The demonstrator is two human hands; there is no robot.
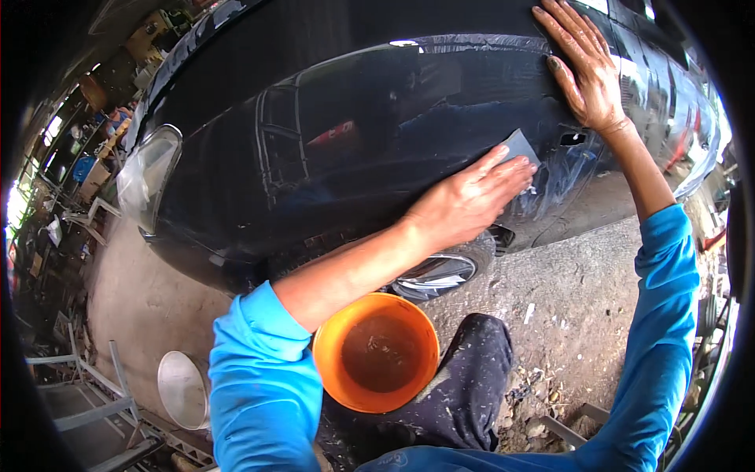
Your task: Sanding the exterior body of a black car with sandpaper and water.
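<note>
A dark car body panel (354, 169) fills the upper middle, with a wet sheen and a rough-edged patch. My left hand (476, 197) reaches across from the lower left. Its fingers press a grey sheet of sandpaper (521, 148) against the panel, above the wheel (448, 271). Farther up and to the right, my right hand (586, 71) lies flat on the bodywork with fingers stretched out, holding nothing. Both hands look wet. Just right of the sandpaper, clear plastic film (554, 185) clings below a small rectangular opening (573, 139).
Close to my legs stands an orange bucket (321, 358) of murky water. A whitish bucket (182, 389) and a metal frame (98, 393) are at lower left. Plastic covers the headlight (149, 177). Clutter lines the far left; debris (543, 393) lies on the ground by my knee.
</note>
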